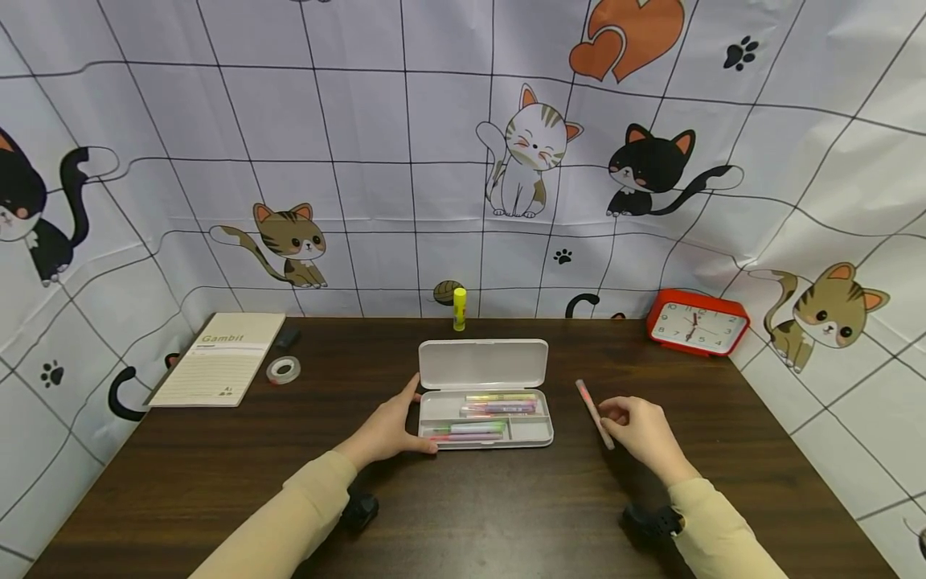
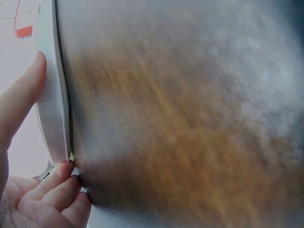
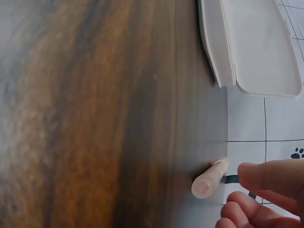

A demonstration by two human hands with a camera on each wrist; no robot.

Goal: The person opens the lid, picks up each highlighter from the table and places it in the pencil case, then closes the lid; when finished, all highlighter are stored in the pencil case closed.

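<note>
An open white pencil case (image 1: 530,432) lies on the table with its lid (image 1: 483,364) raised at the back. Several coloured pens (image 1: 499,408) rest in its two compartments. My left hand (image 1: 387,426) holds the case by its left end, thumb at the front side and fingers round the end; the left wrist view shows the thumb (image 2: 28,90) against the case wall. To the right of the case a pink pen (image 1: 593,412) lies on the table. Beside it hovers my right hand (image 1: 640,428), fingers loosely bent, with a gap to the pen (image 3: 209,180) in the right wrist view.
A yellow glue-stick-like tube (image 1: 459,310) stands behind the case. At the back left are a notebook (image 1: 220,362), a roll of tape (image 1: 283,370) and a small dark object (image 1: 287,337). A red clock (image 1: 698,323) stands at the back right, before the cat-patterned wall covering (image 1: 376,193).
</note>
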